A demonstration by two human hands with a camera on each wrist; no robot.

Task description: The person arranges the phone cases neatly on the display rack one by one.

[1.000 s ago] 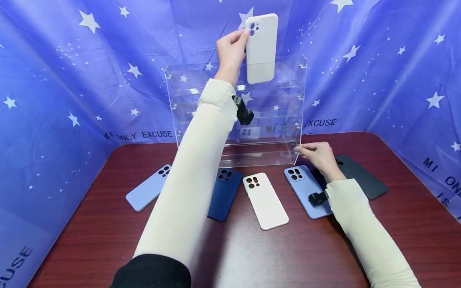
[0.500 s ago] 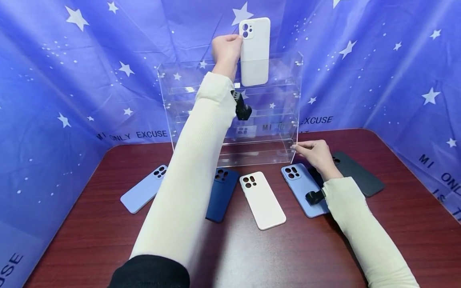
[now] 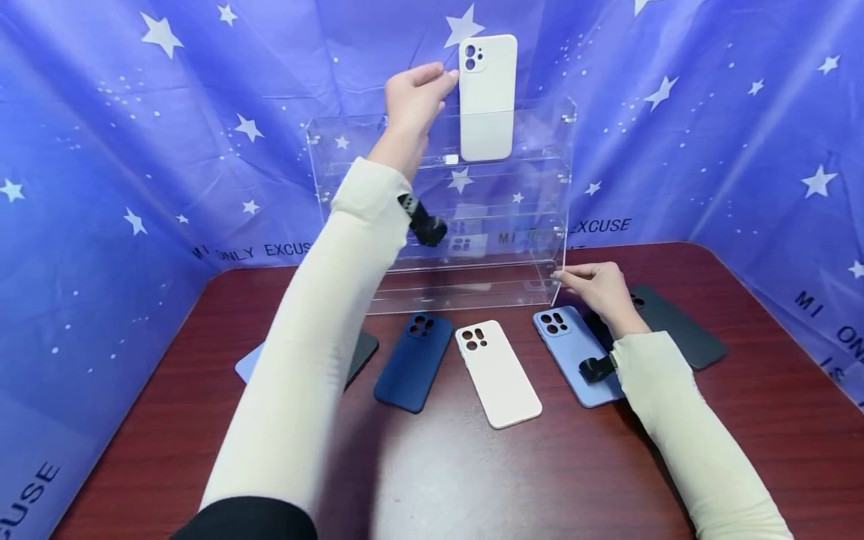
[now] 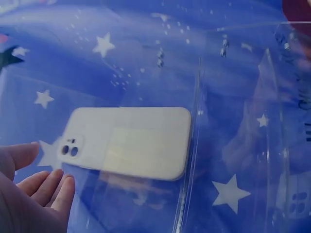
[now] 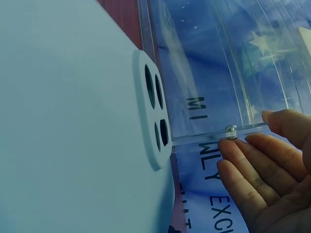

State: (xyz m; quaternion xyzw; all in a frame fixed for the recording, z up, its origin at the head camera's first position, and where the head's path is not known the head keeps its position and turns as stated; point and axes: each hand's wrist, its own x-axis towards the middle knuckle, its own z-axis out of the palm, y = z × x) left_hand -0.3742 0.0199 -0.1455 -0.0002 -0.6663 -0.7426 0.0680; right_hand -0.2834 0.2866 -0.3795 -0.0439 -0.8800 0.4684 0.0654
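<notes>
A cream-white phone case (image 3: pixel 487 97) stands upright on the top tier of a clear acrylic display rack (image 3: pixel 567 187), its camera cutouts at the upper left. Beside its left edge is my left hand (image 3: pixel 413 105). In the left wrist view, a gap shows between the case (image 4: pixel 131 141) and the parted thumb and fingers of that hand (image 4: pixel 39 194). My right hand (image 3: pixel 601 292) pinches the rack's right side panel low down. In the right wrist view, thumb and fingers of this hand (image 5: pixel 272 170) lie on either side of the panel edge, near a metal fastener (image 5: pixel 231 131).
On the red-brown table (image 3: pixel 432 480), in front of the rack, lie a navy case (image 3: pixel 415 367), a white case (image 3: pixel 499 375) and a blue case (image 3: pixel 574 352). A dark green-grey case (image 3: pixel 682 330) is at right. My left sleeve partly covers a light blue case (image 3: pixel 250 361) and a dark case (image 3: pixel 362 352).
My left hand has let go of the cream-white case and drawn back to the left. The case stays upright on the rack. My right hand keeps its hold on the side panel.
</notes>
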